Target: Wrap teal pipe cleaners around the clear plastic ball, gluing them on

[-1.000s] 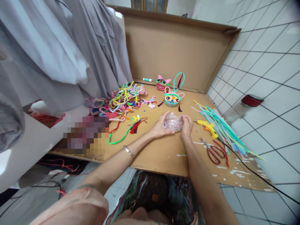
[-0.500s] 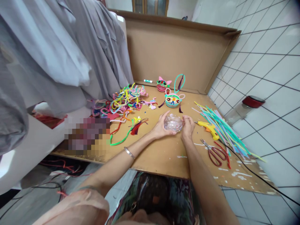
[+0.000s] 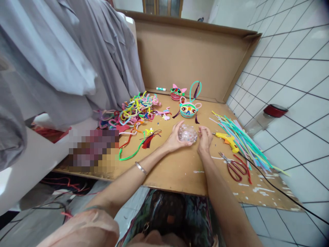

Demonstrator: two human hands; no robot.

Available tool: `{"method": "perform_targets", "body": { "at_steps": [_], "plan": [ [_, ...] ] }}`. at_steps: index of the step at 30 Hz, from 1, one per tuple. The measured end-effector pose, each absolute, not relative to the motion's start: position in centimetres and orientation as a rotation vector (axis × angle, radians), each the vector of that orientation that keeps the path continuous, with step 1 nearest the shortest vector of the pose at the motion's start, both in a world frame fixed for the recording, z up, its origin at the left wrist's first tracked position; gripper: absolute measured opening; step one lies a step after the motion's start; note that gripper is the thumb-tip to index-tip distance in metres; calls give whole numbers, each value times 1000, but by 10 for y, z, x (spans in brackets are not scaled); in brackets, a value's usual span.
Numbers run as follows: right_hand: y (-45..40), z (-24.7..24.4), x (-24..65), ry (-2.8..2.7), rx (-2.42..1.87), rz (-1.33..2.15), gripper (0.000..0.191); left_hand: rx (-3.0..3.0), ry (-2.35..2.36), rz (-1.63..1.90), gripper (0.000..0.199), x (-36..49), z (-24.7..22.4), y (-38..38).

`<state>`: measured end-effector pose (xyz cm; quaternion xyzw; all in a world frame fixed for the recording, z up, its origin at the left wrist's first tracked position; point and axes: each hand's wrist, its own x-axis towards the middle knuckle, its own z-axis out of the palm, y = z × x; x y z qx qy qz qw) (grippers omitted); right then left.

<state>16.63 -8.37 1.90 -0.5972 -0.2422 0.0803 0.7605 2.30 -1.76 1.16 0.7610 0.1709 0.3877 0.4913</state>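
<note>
My left hand (image 3: pixel 175 140) is wrapped round a clear round ball (image 3: pixel 187 134) with small coloured specks, just above the middle of the tabletop. Close to the ball's right side is my right hand (image 3: pixel 205 139), its fingers curled together in a pinch; I cannot make out what is in them. A small gap shows between those fingers and the ball. Right of that hand lies a yellow glue gun (image 3: pixel 228 140), its nozzle pointing towards it. Red-handled scissors (image 3: pixel 235 168) rest nearer the front edge.
Two decorated animal faces, one with a pink-eared head (image 3: pixel 177 92) and one with teal trim (image 3: pixel 188 110), stand behind. A tangle of pipe cleaners (image 3: pixel 140 108) and tassels (image 3: pixel 148 140) lie left; straight pipe cleaners (image 3: pixel 243 140) right. A lidded jar (image 3: pixel 267 118) is by the tiled wall.
My right fingers have drawn slightly away from the ball, leaving a gap. The ball stays in my left hand and looks slightly turned.
</note>
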Motion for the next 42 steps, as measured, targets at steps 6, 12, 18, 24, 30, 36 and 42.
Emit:
{"method": "perform_targets", "body": {
  "at_steps": [6, 12, 18, 24, 30, 36, 42],
  "plan": [
    [-84, 19, 167, -535, -1300, 163, 33, 1852, 424, 955, 120, 22, 12, -17],
    [-84, 18, 168, -554, -1304, 142, 34, 1825, 433, 963, 115, 20, 15, -17],
    [-87, 19, 168, -620, -1334, 21, 32, 1810, 514, 1054, 74, 14, 16, -15],
    [-92, 20, 166, -681, -1388, -207, 32, 1781, 767, 1319, 40, 13, 12, -6],
    [-93, 18, 167, -753, -1475, -429, 33, 1816, 717, 1383, 31, 10, 18, -5],
    [-93, 18, 165, -874, -1492, -542, 20, 1918, 704, 1528, 23, -2, 36, 21],
    [-96, 24, 160, -920, -1471, -573, 18, 2030, 1071, 1537, 20, -34, 68, 73]
  ]
}}
